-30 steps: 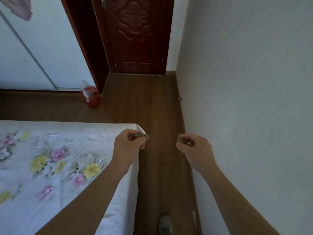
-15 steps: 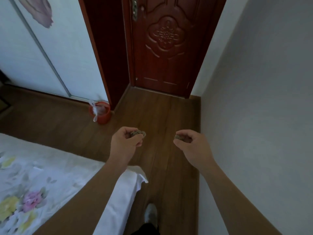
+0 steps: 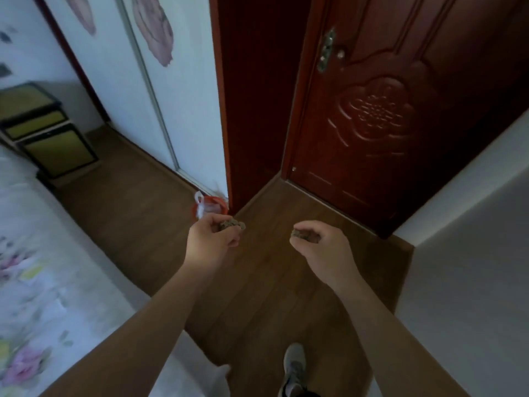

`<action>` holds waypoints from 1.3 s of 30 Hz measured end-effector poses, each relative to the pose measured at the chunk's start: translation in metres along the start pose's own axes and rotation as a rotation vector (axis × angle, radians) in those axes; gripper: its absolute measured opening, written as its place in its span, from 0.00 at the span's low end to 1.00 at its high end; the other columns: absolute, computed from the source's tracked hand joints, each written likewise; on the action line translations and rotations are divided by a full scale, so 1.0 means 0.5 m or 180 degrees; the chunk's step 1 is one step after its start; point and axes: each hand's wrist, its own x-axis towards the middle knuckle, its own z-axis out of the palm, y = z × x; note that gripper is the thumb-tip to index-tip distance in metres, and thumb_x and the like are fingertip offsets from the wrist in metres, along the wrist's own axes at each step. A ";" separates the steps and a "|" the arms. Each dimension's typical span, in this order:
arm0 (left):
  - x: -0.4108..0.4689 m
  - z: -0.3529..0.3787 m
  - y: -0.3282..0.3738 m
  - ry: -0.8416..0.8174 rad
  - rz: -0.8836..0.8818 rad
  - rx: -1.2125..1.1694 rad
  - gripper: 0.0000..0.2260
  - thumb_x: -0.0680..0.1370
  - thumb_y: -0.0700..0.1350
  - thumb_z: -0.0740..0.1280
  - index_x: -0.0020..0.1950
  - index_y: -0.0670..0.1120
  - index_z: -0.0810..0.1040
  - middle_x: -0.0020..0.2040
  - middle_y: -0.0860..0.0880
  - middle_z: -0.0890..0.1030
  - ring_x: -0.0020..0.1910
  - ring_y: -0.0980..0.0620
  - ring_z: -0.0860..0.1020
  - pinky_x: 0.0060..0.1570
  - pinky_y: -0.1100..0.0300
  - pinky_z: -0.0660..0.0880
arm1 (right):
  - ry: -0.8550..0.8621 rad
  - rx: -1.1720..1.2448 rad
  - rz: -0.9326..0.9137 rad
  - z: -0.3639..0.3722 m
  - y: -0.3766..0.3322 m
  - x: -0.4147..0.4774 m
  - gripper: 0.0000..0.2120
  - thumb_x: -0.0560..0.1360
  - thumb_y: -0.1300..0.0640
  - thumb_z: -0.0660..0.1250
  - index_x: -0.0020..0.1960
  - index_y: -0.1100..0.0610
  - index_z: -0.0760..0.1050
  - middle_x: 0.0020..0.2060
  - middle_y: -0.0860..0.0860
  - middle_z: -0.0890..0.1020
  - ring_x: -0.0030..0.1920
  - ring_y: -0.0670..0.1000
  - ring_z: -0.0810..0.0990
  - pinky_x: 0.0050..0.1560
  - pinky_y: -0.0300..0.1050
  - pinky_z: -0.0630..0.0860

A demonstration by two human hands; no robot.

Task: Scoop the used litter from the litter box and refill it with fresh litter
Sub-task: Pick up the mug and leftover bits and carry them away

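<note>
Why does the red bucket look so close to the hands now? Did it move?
No. The red bucket still sits on the floor at the corner of the door frame. The person walked toward it, bringing the left hand nearer.

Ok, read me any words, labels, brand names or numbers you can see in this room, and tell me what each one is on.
None: no readable text anywhere in this view.
The red door bears only a carved flower pattern.
The wardrobe panels show blurred pinkish pictures, no lettering.
The bedsheet has a floral print only.
The red bin shows no label.
</note>
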 end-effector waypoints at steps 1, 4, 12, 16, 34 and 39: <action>0.019 0.005 0.005 0.0106 -0.0039 -0.0023 0.06 0.73 0.37 0.74 0.48 0.44 0.80 0.38 0.46 0.83 0.33 0.56 0.81 0.33 0.65 0.78 | -0.0103 -0.0040 -0.0079 -0.001 -0.001 0.035 0.11 0.74 0.54 0.72 0.56 0.46 0.79 0.47 0.39 0.81 0.48 0.37 0.79 0.46 0.32 0.77; 0.098 0.015 0.023 0.0577 -0.0125 -0.0053 0.07 0.73 0.36 0.74 0.49 0.43 0.80 0.36 0.47 0.83 0.31 0.58 0.80 0.32 0.65 0.78 | -0.0547 -0.0109 -0.0226 0.003 -0.023 0.173 0.12 0.74 0.54 0.72 0.57 0.46 0.79 0.47 0.38 0.80 0.48 0.38 0.79 0.48 0.34 0.78; 0.316 -0.017 0.054 0.1417 -0.0423 -0.0186 0.08 0.72 0.39 0.76 0.48 0.47 0.81 0.42 0.47 0.84 0.40 0.50 0.83 0.44 0.56 0.82 | -0.1424 -0.0214 -0.0497 0.125 -0.109 0.484 0.11 0.74 0.56 0.73 0.57 0.50 0.80 0.46 0.40 0.81 0.48 0.38 0.79 0.42 0.28 0.72; 0.481 -0.045 0.025 0.1574 -0.0641 -0.0320 0.09 0.71 0.40 0.76 0.48 0.47 0.81 0.41 0.48 0.85 0.39 0.51 0.83 0.45 0.54 0.82 | -0.1575 -0.0363 -0.0542 0.236 -0.127 0.646 0.12 0.75 0.56 0.73 0.58 0.50 0.80 0.52 0.44 0.82 0.54 0.42 0.79 0.51 0.33 0.75; 1.102 -0.093 -0.224 0.1770 -0.1489 -0.0848 0.07 0.74 0.36 0.73 0.51 0.41 0.80 0.42 0.41 0.85 0.38 0.49 0.82 0.45 0.52 0.81 | -0.2066 -0.0879 -0.0276 0.664 0.054 1.202 0.13 0.74 0.54 0.72 0.58 0.50 0.80 0.52 0.45 0.83 0.53 0.43 0.80 0.52 0.38 0.79; 1.234 -0.058 -0.399 0.1676 -0.1628 -0.0795 0.08 0.73 0.35 0.74 0.50 0.41 0.80 0.40 0.43 0.85 0.36 0.50 0.83 0.41 0.55 0.81 | -0.2123 -0.1023 -0.0346 0.790 0.200 1.308 0.13 0.74 0.55 0.73 0.58 0.50 0.81 0.52 0.45 0.83 0.53 0.44 0.80 0.52 0.37 0.78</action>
